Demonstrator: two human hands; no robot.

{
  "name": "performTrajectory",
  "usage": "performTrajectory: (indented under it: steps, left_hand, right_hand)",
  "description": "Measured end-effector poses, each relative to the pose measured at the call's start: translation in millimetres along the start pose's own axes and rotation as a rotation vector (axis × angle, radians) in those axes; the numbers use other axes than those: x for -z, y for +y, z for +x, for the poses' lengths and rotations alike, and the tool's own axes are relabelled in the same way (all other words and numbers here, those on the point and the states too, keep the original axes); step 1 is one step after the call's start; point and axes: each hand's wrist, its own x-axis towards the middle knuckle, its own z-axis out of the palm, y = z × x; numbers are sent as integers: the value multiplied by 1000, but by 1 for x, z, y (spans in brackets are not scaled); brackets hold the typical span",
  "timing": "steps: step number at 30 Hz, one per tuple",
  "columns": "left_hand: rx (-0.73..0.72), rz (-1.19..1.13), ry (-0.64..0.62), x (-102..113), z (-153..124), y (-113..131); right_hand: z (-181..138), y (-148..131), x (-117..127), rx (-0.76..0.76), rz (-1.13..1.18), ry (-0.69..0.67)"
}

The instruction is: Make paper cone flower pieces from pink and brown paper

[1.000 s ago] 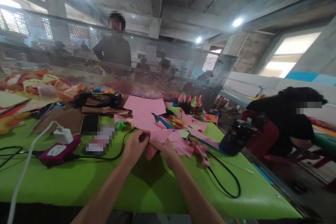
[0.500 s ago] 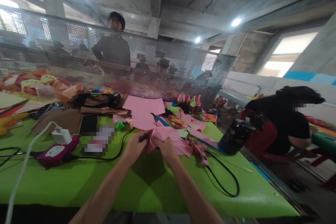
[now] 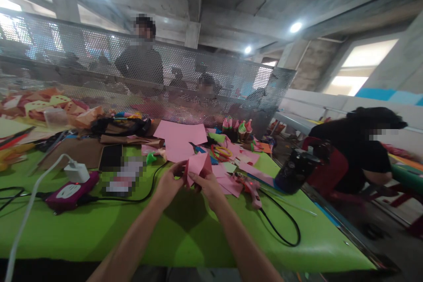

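Observation:
A folded piece of pink paper (image 3: 197, 166) is held up between my two hands above the green tabletop (image 3: 155, 233). My left hand (image 3: 172, 183) pinches its left edge. On the other side my right hand (image 3: 206, 185) grips it, thumb pressed on the near face; the fingers behind are partly hidden. Larger pink sheets (image 3: 181, 136) lie just beyond the hands, and more pink pieces (image 3: 228, 183) are to the right. Scissors with yellow and red handles (image 3: 222, 153) rest among the scraps.
A pink glue gun (image 3: 254, 194) with a black cord lies on the right, near a dark cup (image 3: 295, 172). At left are a purple power strip (image 3: 72, 191) with a white charger (image 3: 77, 171) and a phone (image 3: 111, 157). A perforated screen (image 3: 198, 79) stands behind; a seated person (image 3: 357, 154) is at right.
The pink paper has been turned more upright and its folded faces now stand up between my hands. Both hands have shifted only slightly around it.

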Motion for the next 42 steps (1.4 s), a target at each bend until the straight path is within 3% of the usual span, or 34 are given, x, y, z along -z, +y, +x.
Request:
performTrajectory:
  steps: [13, 28, 42]
  left_hand:
    - [103, -152, -4, -2, 1, 0]
    - [168, -210, 13, -4, 0, 5]
    - [187, -270, -60, -4, 0, 5]
  right_hand:
    - [4, 8, 3, -12, -16, 37]
    - [9, 13, 7, 52, -202, 27]
    - [10, 17, 6, 35, -169, 51]
